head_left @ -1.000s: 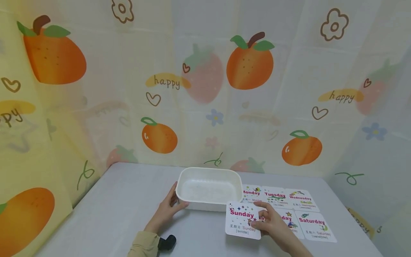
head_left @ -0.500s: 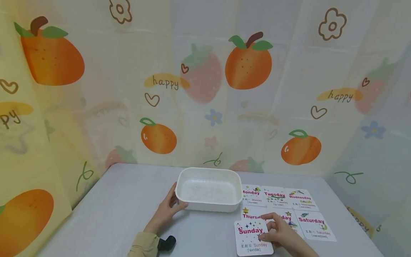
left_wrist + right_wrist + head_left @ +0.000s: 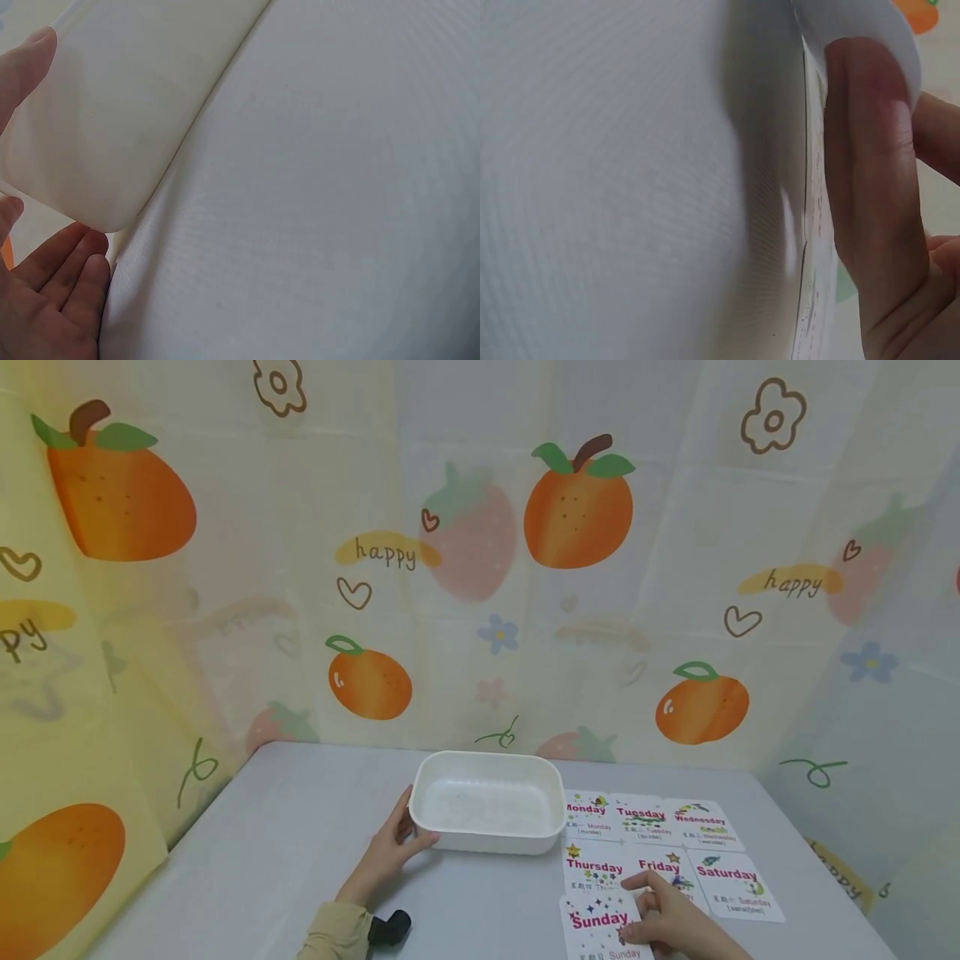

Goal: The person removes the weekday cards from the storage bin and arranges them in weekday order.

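A white rectangular plastic bin (image 3: 487,842) sits on the table, its inside bare. My left hand (image 3: 386,847) holds its left end, thumb on the front wall and fingers at the side; the left wrist view shows the thumb (image 3: 28,67) against the wall and several fingertips at the corner. My right hand (image 3: 671,918) pinches the white Sunday flashcard (image 3: 600,935) by its right edge, just in front of the Thursday card (image 3: 592,864). In the right wrist view the card (image 3: 862,19) is seen edge-on, slightly raised, with the thumb over it.
Day cards lie in two rows right of the bin: Monday (image 3: 588,817), Tuesday (image 3: 647,820), Wednesday (image 3: 705,827) behind, then Thursday, Friday (image 3: 660,864) and Saturday (image 3: 738,885). A fruit-patterned curtain (image 3: 465,693) hangs behind the table (image 3: 300,827).
My right hand has carried the Sunday card from beside the bin down and right, to the near side of the Thursday card, which is now uncovered. The left hand has stayed on the bin.
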{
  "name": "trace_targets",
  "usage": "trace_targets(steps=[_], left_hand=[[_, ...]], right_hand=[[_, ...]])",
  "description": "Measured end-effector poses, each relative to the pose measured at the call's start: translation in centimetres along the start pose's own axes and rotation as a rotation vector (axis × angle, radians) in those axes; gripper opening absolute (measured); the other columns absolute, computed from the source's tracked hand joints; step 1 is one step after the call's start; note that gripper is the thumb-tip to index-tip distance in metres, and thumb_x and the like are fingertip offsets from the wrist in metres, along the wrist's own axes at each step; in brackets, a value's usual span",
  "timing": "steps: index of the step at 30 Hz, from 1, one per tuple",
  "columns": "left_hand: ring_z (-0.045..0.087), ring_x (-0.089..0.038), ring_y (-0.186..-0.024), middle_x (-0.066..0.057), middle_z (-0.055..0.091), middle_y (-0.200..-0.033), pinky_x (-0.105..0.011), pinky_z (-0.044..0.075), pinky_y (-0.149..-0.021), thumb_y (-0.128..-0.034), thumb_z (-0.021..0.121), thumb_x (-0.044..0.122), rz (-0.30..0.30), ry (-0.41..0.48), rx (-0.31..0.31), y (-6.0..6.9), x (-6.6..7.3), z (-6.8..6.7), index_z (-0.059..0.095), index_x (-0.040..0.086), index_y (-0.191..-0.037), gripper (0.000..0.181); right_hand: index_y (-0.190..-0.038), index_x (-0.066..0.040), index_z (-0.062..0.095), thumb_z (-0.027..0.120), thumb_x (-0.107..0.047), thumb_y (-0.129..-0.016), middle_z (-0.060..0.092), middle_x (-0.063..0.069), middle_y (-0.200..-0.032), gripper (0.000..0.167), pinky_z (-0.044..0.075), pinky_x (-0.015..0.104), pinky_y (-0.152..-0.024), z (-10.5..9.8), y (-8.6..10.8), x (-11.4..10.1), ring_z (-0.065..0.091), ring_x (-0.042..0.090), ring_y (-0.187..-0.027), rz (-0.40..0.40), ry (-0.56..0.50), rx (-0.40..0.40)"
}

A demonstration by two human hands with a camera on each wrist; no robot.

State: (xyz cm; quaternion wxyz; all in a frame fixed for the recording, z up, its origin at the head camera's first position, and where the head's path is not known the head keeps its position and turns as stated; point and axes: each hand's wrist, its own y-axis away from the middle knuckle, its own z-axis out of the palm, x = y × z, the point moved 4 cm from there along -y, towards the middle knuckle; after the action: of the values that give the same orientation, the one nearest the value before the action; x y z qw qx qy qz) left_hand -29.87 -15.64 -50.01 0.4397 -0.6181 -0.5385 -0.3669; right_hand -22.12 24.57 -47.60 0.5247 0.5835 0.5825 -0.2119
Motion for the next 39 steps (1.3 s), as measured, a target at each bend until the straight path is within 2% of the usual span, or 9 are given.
trace_targets(steps=[4,10,15,18,22,26,30,34,39], left_hand=[[0.041,-0.031,-0.125,-0.015,0.042,-0.139,-0.044,0.035,-0.103,-0.0752,0.076,0.039,-0.009,-0.001,0.000,0.0,-0.1,0.0,0.018,0.019,-0.149,0.096],[0.041,-0.030,-0.125,-0.015,0.044,-0.137,-0.043,0.034,-0.104,-0.0751,0.076,0.039,0.005,-0.002,-0.002,-0.1,-0.3,0.0,0.018,0.020,-0.149,0.096],[0.040,-0.030,-0.126,-0.014,0.043,-0.138,-0.043,0.033,-0.103,-0.0751,0.076,0.039,-0.003,0.001,-0.003,-0.1,-0.4,0.0,0.019,0.020,-0.149,0.096],[0.039,-0.031,-0.126,-0.015,0.042,-0.139,-0.043,0.034,-0.103,-0.0758,0.076,0.038,-0.009,0.001,-0.005,0.0,-0.2,0.0,0.019,0.019,-0.149,0.095],[0.039,-0.035,-0.126,-0.020,0.041,-0.138,-0.046,0.034,-0.102,-0.0780,0.075,0.031,-0.005,0.009,-0.010,0.6,1.5,-0.2,0.018,0.012,-0.149,0.093],[0.039,-0.036,-0.125,-0.023,0.041,-0.137,-0.045,0.034,-0.103,-0.0793,0.074,0.026,-0.004,0.005,-0.020,1.4,3.5,-0.4,0.018,0.006,-0.148,0.091],[0.039,-0.035,-0.126,-0.022,0.041,-0.137,-0.044,0.033,-0.104,-0.0795,0.074,0.026,-0.019,0.003,-0.027,1.6,4.0,-0.5,0.018,0.008,-0.148,0.091],[0.038,-0.036,-0.126,-0.023,0.041,-0.137,-0.045,0.033,-0.103,-0.0792,0.074,0.027,-0.014,0.000,-0.022,1.4,3.6,-0.5,0.018,0.008,-0.148,0.091],[0.038,-0.033,-0.127,-0.019,0.041,-0.138,-0.044,0.033,-0.104,-0.0769,0.076,0.033,-0.014,0.006,-0.006,0.4,1.2,-0.1,0.018,0.014,-0.149,0.094]], right_hand=[[-0.120,0.000,0.043,0.081,-0.021,-0.068,0.054,0.009,-0.076,0.068,0.038,0.021,-0.045,0.0,0.3,0.1,0.047,0.016,-0.051,0.023,0.083,0.045],[-0.115,0.003,0.043,0.082,-0.018,-0.067,0.052,0.008,-0.071,0.065,0.037,0.023,-0.045,0.2,0.6,-0.1,0.046,0.015,-0.050,0.005,0.124,0.041],[-0.112,0.002,0.044,0.082,-0.017,-0.067,0.051,0.008,-0.072,0.061,0.040,0.027,-0.050,0.4,0.7,0.0,0.051,0.017,-0.058,0.068,0.190,0.066],[-0.112,0.001,0.044,0.081,-0.016,-0.068,0.052,0.008,-0.074,0.059,0.043,0.028,-0.054,0.6,0.7,0.2,0.054,0.018,-0.063,0.077,0.201,0.065],[-0.111,0.002,0.043,0.081,-0.015,-0.069,0.052,0.009,-0.073,0.059,0.044,0.028,-0.054,0.6,0.8,0.2,0.055,0.019,-0.063,0.034,0.194,0.043],[-0.111,0.002,0.044,0.081,-0.015,-0.068,0.052,0.009,-0.073,0.059,0.046,0.029,-0.054,0.6,1.0,0.0,0.056,0.019,-0.064,0.024,0.200,0.039],[-0.110,0.002,0.044,0.081,-0.015,-0.068,0.053,0.009,-0.073,0.058,0.047,0.029,-0.056,0.5,1.1,-0.1,0.057,0.019,-0.064,0.005,0.210,0.035],[-0.109,0.003,0.044,0.081,-0.013,-0.068,0.053,0.009,-0.072,0.057,0.047,0.030,-0.056,0.4,1.2,-0.1,0.058,0.020,-0.064,-0.039,0.220,0.021],[-0.108,0.002,0.045,0.081,-0.014,-0.067,0.052,0.009,-0.071,0.057,0.046,0.031,-0.055,0.3,1.0,0.0,0.057,0.020,-0.063,-0.057,0.243,0.023]])
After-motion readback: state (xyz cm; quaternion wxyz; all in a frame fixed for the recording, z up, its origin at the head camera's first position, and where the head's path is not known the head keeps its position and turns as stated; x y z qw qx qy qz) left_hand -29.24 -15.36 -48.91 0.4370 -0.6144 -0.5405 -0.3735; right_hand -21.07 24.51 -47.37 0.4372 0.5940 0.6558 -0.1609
